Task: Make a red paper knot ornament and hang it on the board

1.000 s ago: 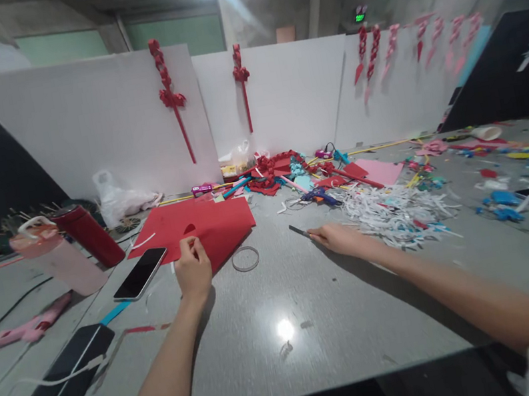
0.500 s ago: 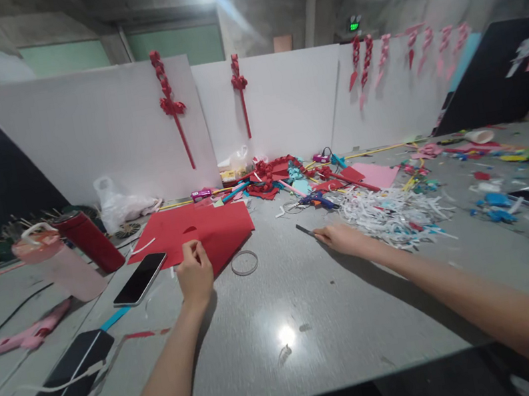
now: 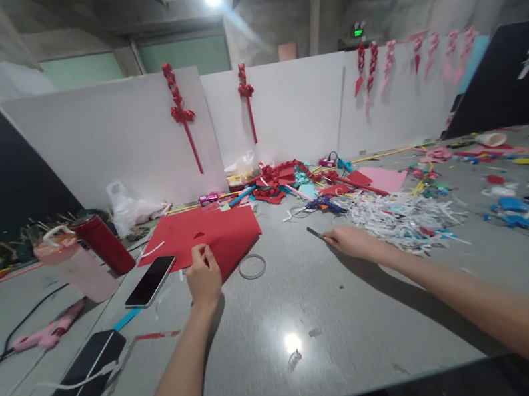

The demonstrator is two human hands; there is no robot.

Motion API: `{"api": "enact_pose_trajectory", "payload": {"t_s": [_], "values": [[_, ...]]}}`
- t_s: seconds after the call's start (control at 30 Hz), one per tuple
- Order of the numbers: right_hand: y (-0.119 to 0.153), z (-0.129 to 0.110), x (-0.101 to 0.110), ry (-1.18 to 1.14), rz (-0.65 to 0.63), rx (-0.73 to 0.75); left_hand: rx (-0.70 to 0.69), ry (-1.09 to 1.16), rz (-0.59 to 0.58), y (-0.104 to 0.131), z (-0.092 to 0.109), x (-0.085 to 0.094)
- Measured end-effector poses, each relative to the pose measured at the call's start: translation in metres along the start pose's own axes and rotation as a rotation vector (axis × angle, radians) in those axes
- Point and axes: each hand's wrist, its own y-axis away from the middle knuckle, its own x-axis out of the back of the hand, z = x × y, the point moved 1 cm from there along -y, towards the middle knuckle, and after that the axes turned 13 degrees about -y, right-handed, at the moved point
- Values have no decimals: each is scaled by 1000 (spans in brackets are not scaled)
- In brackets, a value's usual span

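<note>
Left of the frame's centre, the left hand [image 3: 205, 281] curls over the red paper [image 3: 231, 226], perhaps steadying it, any hold unclear; right of centre, the right hand [image 3: 354, 241] has its grip closed round one end of a thin dark tool [image 3: 316, 232], apparently leaving the tip free.

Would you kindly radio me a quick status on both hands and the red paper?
Right hand closed on slim dark stick. Left hand pinched over red paper, contents unclear. Thin ring on table between the hands.
</note>
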Motion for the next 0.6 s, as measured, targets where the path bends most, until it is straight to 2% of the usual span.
{"api": "enact_pose_trajectory", "payload": {"t_s": [0.07, 0.13, 0.3, 0.37, 0.5, 0.6], "values": [[13, 2, -5, 1, 2, -12, -6, 9, 8, 0, -1, -1], [14, 2, -6, 15, 25, -54, -16, 17, 7, 1, -2, -2], [-15, -11, 7, 49, 62, -105, -19, 6, -22, 2, -2, -4], [-15, -19, 8, 66, 73, -102, -20, 3, -16, 2, -1, -4], [17, -38, -2, 113, 127, -49, -54, 19, -20, 2, 2, -3], [47, -53, -8, 77, 167, 79, -56, 25, -46, 2, 3, -3]]}}
